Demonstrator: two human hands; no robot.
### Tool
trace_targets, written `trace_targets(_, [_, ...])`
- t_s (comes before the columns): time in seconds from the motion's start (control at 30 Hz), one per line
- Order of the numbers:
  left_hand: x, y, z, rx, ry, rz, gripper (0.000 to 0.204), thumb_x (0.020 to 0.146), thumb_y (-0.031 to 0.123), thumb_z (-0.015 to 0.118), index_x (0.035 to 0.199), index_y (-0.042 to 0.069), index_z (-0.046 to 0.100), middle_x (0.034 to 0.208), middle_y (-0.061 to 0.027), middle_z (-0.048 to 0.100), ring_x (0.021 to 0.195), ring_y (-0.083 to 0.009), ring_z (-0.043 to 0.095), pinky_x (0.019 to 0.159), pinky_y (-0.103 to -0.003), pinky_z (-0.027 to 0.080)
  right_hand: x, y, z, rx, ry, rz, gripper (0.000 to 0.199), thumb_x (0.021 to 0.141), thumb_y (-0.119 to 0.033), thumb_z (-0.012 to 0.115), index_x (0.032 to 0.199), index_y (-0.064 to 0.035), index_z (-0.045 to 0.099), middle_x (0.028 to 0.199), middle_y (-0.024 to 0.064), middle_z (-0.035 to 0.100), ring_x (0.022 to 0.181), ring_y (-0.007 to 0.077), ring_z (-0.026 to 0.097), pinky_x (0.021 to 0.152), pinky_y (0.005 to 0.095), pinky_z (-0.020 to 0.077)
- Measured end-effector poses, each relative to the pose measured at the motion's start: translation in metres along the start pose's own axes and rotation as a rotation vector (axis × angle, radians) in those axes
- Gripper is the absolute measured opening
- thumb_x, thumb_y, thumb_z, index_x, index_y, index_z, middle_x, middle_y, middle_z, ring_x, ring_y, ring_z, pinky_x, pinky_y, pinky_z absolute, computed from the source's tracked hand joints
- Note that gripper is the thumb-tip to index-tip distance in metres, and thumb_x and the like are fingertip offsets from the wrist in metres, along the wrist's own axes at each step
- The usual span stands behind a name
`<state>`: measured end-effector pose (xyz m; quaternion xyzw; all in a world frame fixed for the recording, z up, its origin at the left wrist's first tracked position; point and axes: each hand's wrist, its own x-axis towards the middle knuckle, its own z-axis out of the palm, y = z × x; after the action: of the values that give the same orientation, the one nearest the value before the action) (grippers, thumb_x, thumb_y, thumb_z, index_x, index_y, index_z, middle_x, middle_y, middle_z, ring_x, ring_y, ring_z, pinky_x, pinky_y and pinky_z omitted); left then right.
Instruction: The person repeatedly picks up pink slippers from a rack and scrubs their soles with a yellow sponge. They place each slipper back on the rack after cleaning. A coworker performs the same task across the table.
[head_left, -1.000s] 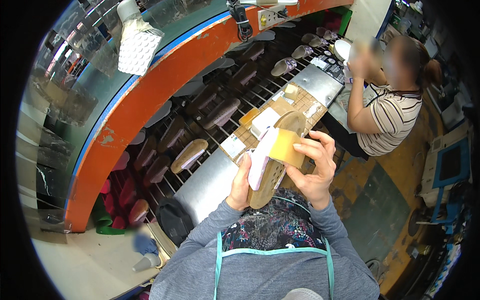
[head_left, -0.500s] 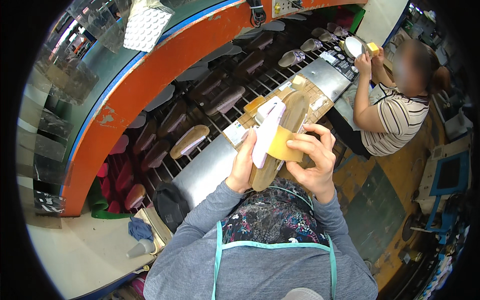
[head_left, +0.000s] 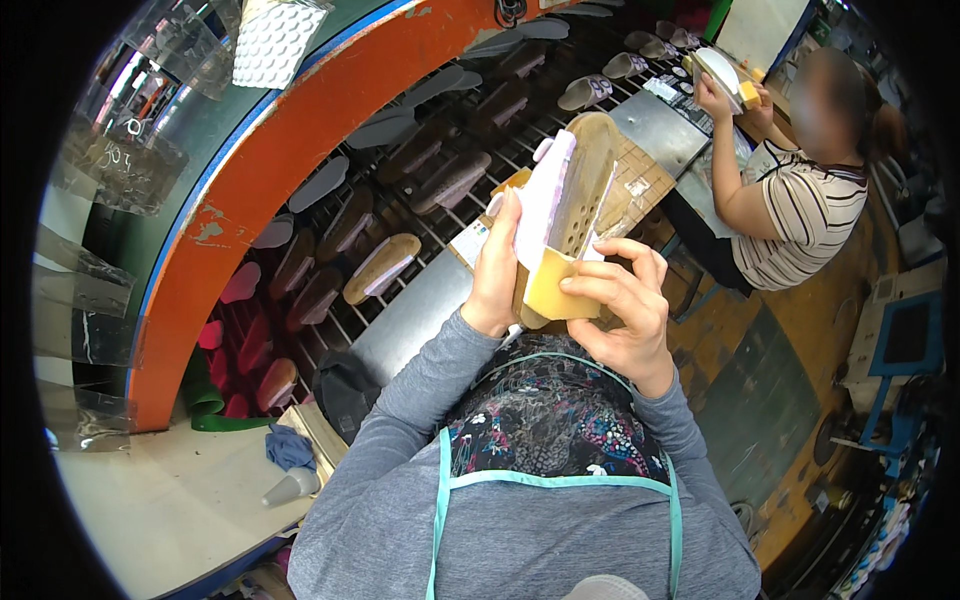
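Note:
My left hand (head_left: 494, 272) grips a slipper by its side, the thumb along the white and lilac strap. The slipper's foot-shaped brown sole (head_left: 590, 165) points away from me, tilted up over the bench, with small holes showing beside the strap. Between the fingers and thumb of my right hand (head_left: 632, 312) is a yellow sponge (head_left: 550, 285), bent against the near end of the strap and covering part of the sole. My left fingers are largely hidden behind the slipper.
A metal-barred rack (head_left: 400, 270) with several soles and slippers runs under a curved orange edge (head_left: 215, 225). Below the slipper lie a metal bench top (head_left: 405, 335) and a tan gridded mat (head_left: 648, 180). At right, a co-worker (head_left: 800, 200) holds a white-topped shoe piece and a yellow sponge.
The slipper has tipped up and away from me, showing its holes. My sponge now sits nearer the slipper's near end. The co-worker has turned their piece on its side.

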<state>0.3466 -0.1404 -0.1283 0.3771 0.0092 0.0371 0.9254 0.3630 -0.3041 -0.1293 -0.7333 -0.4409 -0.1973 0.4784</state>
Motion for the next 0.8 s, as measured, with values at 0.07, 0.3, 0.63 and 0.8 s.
trace_targets(0.07, [0.003,0.003,-0.005,0.005,-0.029,0.012,0.061,0.105,0.050,0.026,0.144,0.005,0.039,0.135,-0.0115,0.053,0.119,-0.0218,0.057,0.101,-0.036,0.047,-0.002,-0.002,0.003,0.005,-0.007,0.004,0.039,0.059,-0.009,0.075,0.097,-0.0155,0.073,0.102,-0.0004,0.071,0.108,0.0253,0.058,0.095,0.0414,0.0325])
trace_targets(0.3, [0.007,-0.009,-0.013,-0.002,0.076,0.264,0.060,0.104,0.051,0.028,0.132,0.001,0.049,0.114,-0.0103,0.063,0.100,-0.0189,0.064,0.088,-0.033,0.052,-0.011,-0.010,0.016,0.145,0.119,0.230,0.041,0.061,-0.018,0.084,0.098,-0.0084,0.070,0.097,0.0076,0.067,0.099,0.0236,0.059,0.090,0.0362,0.0385])
trace_targets(0.63, [0.000,-0.014,-0.029,-0.048,0.114,0.411,0.064,0.102,0.054,0.032,0.137,0.002,0.045,0.128,-0.0125,0.059,0.114,-0.0237,0.059,0.100,-0.037,0.046,-0.009,0.001,0.030,0.333,0.255,0.245,0.039,0.063,-0.015,0.084,0.098,-0.0062,0.069,0.099,0.0097,0.066,0.098,0.0247,0.059,0.086,0.0359,0.0438])
trace_targets(0.8, [0.006,-0.015,-0.043,-0.049,0.155,0.345,0.060,0.103,0.052,0.033,0.136,0.004,0.048,0.127,-0.0112,0.060,0.113,-0.0228,0.060,0.100,-0.037,0.046,0.004,0.002,0.037,-0.006,0.224,0.084,0.043,0.060,-0.013,0.081,0.102,-0.0125,0.072,0.095,0.0028,0.066,0.100,0.0248,0.058,0.091,0.0370,0.0372])
